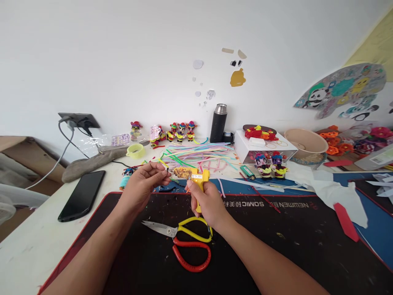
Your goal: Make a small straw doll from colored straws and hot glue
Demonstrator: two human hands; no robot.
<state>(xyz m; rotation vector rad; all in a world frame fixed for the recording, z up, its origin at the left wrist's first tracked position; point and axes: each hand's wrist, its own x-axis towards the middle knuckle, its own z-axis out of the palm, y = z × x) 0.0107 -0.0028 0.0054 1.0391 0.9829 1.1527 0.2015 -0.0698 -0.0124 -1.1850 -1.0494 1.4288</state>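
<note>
I have the right hand [211, 201] wrapped round the grip of the yellow glue gun [203, 176], held up over the middle of the counter [27, 237], roughly above the far border of the black mat [307, 246]. Its nozzle is turned to the left hand [145, 180], where thumb and fingertips pinch a small dark piece [167, 169]; from my camera I can't tell whether nozzle and piece touch. The gun carries a white label [197, 176] with lines of dark print too small for me to read. The mat gives me the clearest writing: along its far border, upside down to my view, I read NEWMEN and SOMIC, each with Chinese characters beside it. Open scissors [168, 232], one handle yellow and one red, lie on the mat just this side of my hands, with tiny marks on the blade that I can't make out. By the counter's left edge I have a phone [82, 196], its screen dark. Along the far edge, by the wall, stand small dolls [182, 132], a black flask [218, 127] and a white box [260, 149], with pastel strips [196, 155] heaped in front of the flask. Towards the far right corner, a pale bottle [379, 157] bears a label I can't read.
</note>
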